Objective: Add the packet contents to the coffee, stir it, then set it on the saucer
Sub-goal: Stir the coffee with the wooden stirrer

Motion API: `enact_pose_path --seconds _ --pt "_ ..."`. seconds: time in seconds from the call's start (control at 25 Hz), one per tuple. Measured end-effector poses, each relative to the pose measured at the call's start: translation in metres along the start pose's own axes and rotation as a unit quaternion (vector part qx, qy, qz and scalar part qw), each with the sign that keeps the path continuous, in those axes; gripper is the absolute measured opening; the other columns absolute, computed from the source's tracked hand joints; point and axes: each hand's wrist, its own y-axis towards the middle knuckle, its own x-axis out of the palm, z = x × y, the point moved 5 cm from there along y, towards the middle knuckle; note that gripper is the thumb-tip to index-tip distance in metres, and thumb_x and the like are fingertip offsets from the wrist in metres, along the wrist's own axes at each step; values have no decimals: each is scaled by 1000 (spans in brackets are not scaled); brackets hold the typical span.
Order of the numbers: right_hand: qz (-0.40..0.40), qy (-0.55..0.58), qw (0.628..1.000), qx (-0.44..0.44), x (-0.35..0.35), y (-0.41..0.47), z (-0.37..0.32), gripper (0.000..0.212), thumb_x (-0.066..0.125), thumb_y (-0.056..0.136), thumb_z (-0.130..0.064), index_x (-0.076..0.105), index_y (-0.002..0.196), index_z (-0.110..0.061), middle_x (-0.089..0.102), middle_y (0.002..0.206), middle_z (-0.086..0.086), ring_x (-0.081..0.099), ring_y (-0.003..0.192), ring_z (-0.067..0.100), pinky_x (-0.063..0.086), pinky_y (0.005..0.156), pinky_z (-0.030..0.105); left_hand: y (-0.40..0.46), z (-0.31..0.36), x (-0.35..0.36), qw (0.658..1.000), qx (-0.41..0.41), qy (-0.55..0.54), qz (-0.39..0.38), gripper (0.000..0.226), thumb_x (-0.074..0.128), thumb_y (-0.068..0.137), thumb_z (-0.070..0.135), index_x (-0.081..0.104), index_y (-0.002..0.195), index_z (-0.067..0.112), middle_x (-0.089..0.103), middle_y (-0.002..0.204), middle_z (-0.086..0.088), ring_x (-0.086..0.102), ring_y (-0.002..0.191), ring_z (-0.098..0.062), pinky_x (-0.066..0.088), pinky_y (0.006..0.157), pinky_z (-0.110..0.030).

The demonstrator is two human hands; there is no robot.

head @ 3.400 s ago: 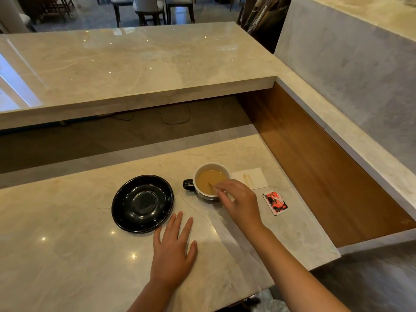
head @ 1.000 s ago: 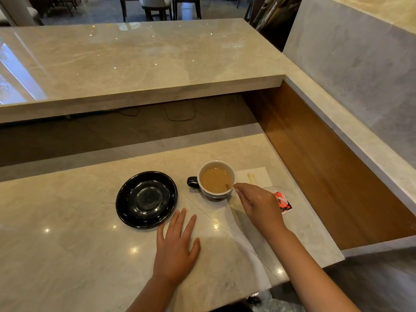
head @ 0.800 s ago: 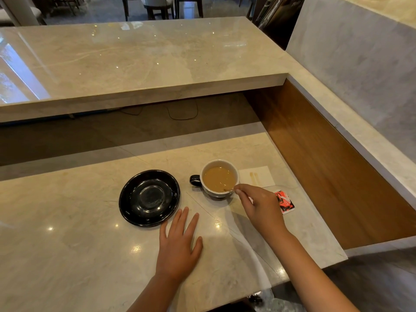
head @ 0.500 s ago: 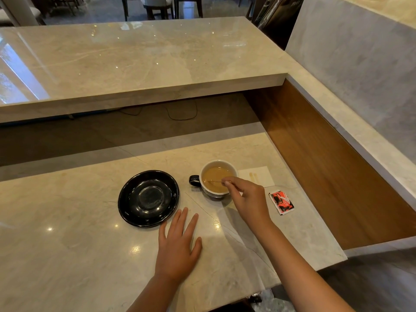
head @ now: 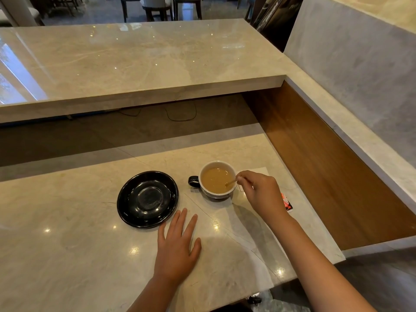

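A cup (head: 216, 194), white inside with a black handle on its left, stands on the marble counter and holds light brown coffee (head: 213, 179). My right hand (head: 261, 192) hovers at the cup's right rim, pinching a thin wooden stirrer (head: 231, 182) whose tip dips into the coffee. An empty black saucer (head: 147, 199) lies to the left of the cup, apart from it. My left hand (head: 176, 246) rests flat on the counter, fingers spread, just below the saucer. A red packet (head: 287, 202) lies right of my right hand, partly hidden by it.
A white napkin (head: 258, 172) lies behind the cup, mostly covered by my right hand. A raised marble bar top (head: 139, 61) runs across the back. A wooden side panel (head: 326, 167) and marble ledge close off the right. The counter's front edge is near my forearms.
My right hand has circled the stirrer around in the cup, from the middle to the right rim. The cup, saucer and left hand stay where they were.
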Motion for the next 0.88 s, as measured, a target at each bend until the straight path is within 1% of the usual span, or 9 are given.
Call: enact_pose_path --seconds 0.08,0.2,0.32,0.4,0.52,0.6,0.68,0.76,0.88 --pt "-24 63 996 65 1 0 2 11 59 88 -9 70 86 -7 74 77 12 68 73 26 55 70 42 0 0 0 1000 1 -1 0 58 30 88 53 26 142 32 21 151 -1 6 137 -14 7 107 -51" --pt "-23 162 977 137 6 -3 5 14 59 87 -7 72 82 -10 73 75 8 69 77 21 55 79 46 0 0 -1 1000 3 -2 3 58 31 88 52 28 141 31 23 150 -2 8 137 -14 1 107 -46" --pt "-3 235 956 175 18 -5 6 16 59 88 -7 72 84 -16 73 76 7 70 82 18 54 85 47 0 1 -2 1000 6 -1 4 57 32 88 50 29 141 31 25 150 -3 9 137 -15 -2 106 -44" --pt "17 246 952 180 24 -4 8 16 58 88 -8 71 87 -16 74 81 8 69 86 18 54 85 43 1 1 -1 1000 7 -3 4 57 33 88 49 29 141 30 25 150 -3 9 137 -15 -1 106 -44" --pt "33 189 973 132 22 -1 7 15 58 89 -6 71 92 -11 74 88 9 68 87 21 53 80 31 1 0 -1 1000 5 1 2 57 36 87 49 29 141 31 25 150 -2 8 137 -14 -3 106 -43" --pt "36 101 993 53 15 -1 3 15 56 89 -9 70 95 -8 74 91 10 68 85 22 52 75 27 1 0 0 1000 6 3 1 57 37 87 49 28 141 31 24 150 -2 7 137 -14 -3 106 -42" --pt "35 15 999 -28 10 -3 -2 18 55 86 -12 69 94 -5 75 88 12 69 78 25 55 68 30 0 0 0 1000 8 2 3 57 37 87 48 29 141 30 25 150 -2 8 136 -14 -3 106 -42" --pt "32 -43 996 -73 7 -8 -7 15 56 83 -10 68 90 -4 74 80 15 69 68 29 58 58 37 0 0 -1 1000 9 3 5 57 36 87 49 30 141 30 26 149 -3 9 136 -15 -2 106 -42" --pt "36 -54 996 -56 4 -15 -11 15 55 83 -10 68 89 -4 73 76 15 67 63 30 57 55 36 0 0 -1 1000 7 5 4 57 36 87 49 30 141 30 26 149 -3 10 136 -15 -2 105 -43"
